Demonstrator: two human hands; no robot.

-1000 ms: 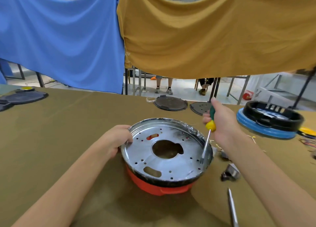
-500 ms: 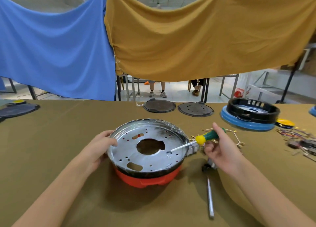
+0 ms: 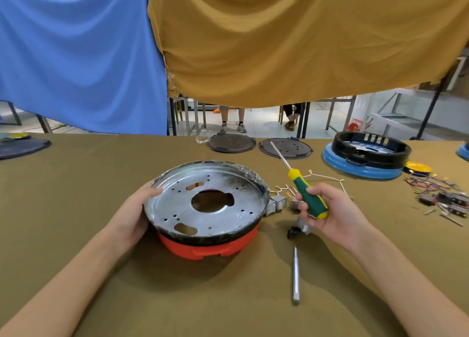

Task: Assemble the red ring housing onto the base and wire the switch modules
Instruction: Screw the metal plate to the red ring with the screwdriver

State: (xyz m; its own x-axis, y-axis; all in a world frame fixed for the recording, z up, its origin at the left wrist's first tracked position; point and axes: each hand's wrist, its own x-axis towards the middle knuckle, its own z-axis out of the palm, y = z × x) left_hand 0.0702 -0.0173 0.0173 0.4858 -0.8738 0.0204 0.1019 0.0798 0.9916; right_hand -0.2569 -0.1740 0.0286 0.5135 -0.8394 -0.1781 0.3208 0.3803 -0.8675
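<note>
Risk first, and it sat at the centre of the frame: the silver perforated metal base plate (image 3: 206,199) rode on top of the red plastic ring housing (image 3: 208,245), and to my eye nothing yet pinned the two together. One careless tilt and the plate could have slid off its black rim. The long bare shaft of the green-and-yellow-handled screwdriver (image 3: 307,197) pointed up and away toward the top of the frame, clear of the plate, so swinging it back down risked a scrape across the foil-edged lip or a missed screw hole. Small grey switch modules (image 3: 275,206) lay just right of the plate, close enough to be knocked across the olive cloth-covered worktop (image 3: 76,209).

The left hand (image 3: 134,215) cupped the plate's left rim, fingers curled round the edge, thumb on top, steadying it. The right hand (image 3: 327,212), right of centre, had its fingers wrapped round the screwdriver's handle, palm turned upward, hovering above the worktop.
</note>
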